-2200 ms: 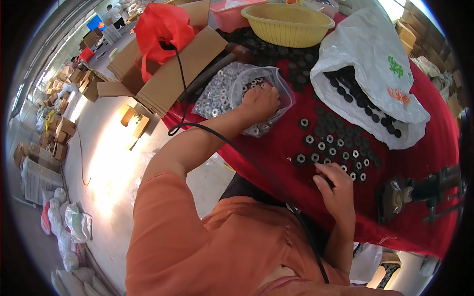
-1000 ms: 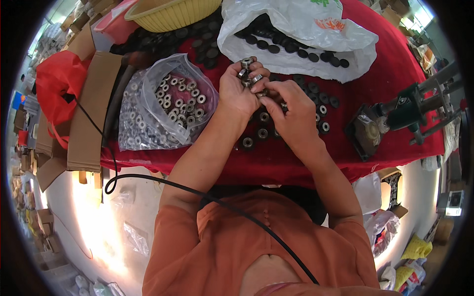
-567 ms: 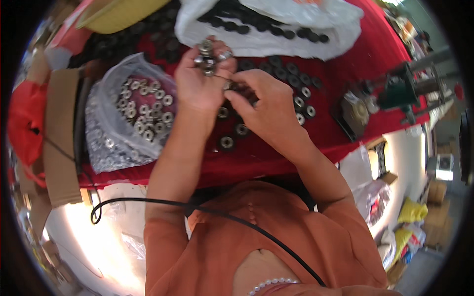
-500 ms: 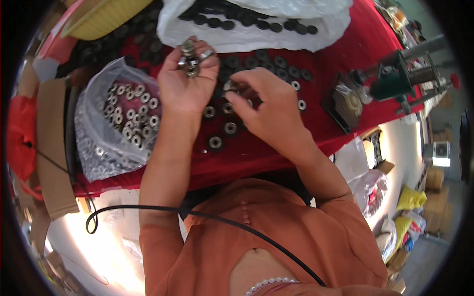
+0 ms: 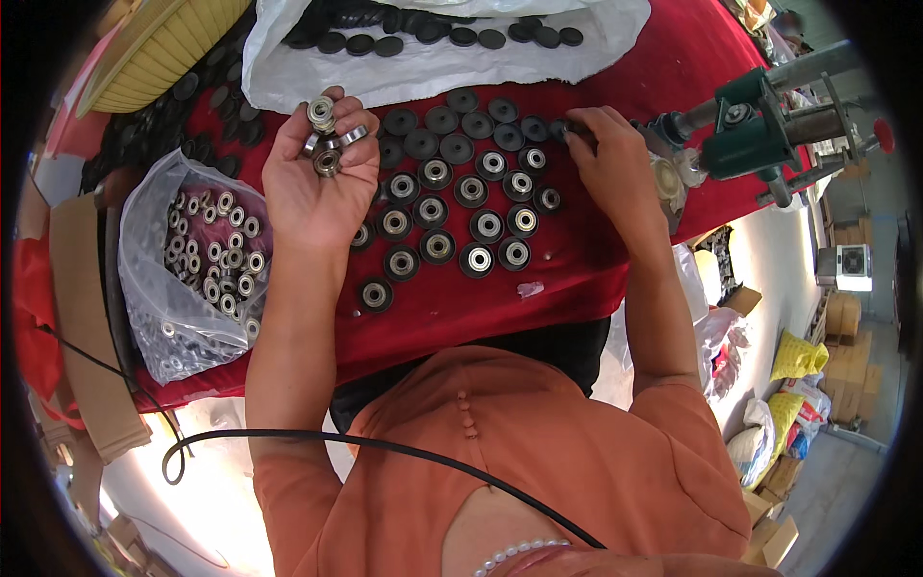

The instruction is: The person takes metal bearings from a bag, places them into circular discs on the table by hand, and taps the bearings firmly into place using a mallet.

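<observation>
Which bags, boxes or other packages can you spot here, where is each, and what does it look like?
Clear plastic bag of small metal bearings: table's left end, crumpled, open.
White plastic sack: table's far side, spread flat under black discs.
Brown cardboard box: left of table.
Yellow sack: floor, right.

Person wears an orange short-sleeved top (image 5: 538,462), plain fabric, no print. Sleeves end around the elbow; forearms bare below that. A vertical row of small fabric-covered buttons (image 5: 464,415) in the same orange runs down the middle of the garment. Curved cut-out opening near the lower edge of the view, at the neckline. String of small white pearl-like beads (image 5: 519,553) sits along that opening. Thin black cable (image 5: 385,444) crosses the top, looping out past the left arm. Left hand (image 5: 322,183) and right hand (image 5: 606,154) bare: no gloves, rings or watch visible.
</observation>
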`<action>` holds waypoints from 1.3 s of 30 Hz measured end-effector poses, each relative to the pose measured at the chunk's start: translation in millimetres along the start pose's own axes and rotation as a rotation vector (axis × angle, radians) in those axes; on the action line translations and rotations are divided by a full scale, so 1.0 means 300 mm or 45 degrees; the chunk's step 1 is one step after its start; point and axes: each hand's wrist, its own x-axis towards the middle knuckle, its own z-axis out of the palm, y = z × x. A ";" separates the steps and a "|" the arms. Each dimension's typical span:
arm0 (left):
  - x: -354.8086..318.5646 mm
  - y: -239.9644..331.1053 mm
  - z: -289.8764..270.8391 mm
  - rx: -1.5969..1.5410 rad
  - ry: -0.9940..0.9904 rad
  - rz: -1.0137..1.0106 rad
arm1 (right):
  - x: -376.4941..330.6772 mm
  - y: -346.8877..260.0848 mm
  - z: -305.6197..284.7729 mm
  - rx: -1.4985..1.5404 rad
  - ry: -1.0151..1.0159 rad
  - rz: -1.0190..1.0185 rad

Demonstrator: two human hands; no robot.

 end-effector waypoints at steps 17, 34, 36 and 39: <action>-0.007 -0.034 -0.015 0.109 -0.074 -0.199 | -0.001 0.032 0.029 -0.139 -0.051 -0.024; -0.007 -0.093 -0.027 0.129 0.026 -0.283 | 0.013 -0.264 0.010 0.101 0.019 -0.259; -0.010 -0.101 -0.034 0.136 -0.002 -0.278 | 0.009 -0.340 0.044 0.360 0.022 -0.342; -0.011 -0.102 -0.052 0.169 0.093 -0.188 | 0.009 -0.384 0.105 0.610 -0.018 -0.169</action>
